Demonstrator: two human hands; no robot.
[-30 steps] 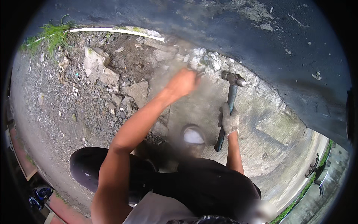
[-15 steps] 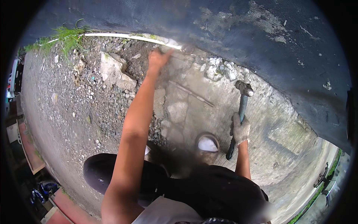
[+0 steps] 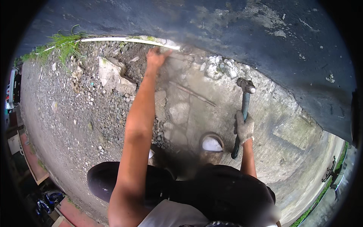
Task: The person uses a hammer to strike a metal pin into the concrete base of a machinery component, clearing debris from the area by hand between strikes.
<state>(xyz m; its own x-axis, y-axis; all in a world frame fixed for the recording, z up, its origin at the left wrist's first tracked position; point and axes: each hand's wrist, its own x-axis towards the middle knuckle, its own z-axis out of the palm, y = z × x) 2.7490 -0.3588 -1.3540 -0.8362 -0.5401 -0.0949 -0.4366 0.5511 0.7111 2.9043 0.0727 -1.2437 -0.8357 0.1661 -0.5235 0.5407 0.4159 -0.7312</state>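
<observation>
My bare left hand [image 3: 156,58] reaches down to the dirt beside the wall, thumb apart from the fingers, just below the end of a white pipe [image 3: 130,39]. Nothing shows in that hand, though its fingertips are partly lost against the soil. In a light knitted glove, my right hand [image 3: 245,126] is wrapped round the dark handle of a hammer [image 3: 245,100], whose metal head points toward the wall. Between the two hands a thin metal rod [image 3: 193,94], perhaps a chisel, lies slantwise on the dusty concrete.
A dark wall [image 3: 227,34] runs across the far side. Broken white rubble [image 3: 221,68] lies along its foot. To the left are a large concrete chunk [image 3: 113,75], gravel [image 3: 81,113] and grass [image 3: 66,43]. My shoe [image 3: 211,144] rests on the concrete below the rod.
The whole view has shifted slightly. My left hand has drawn a little away from the pipe's end, while my right hand keeps its hold on the hammer.
</observation>
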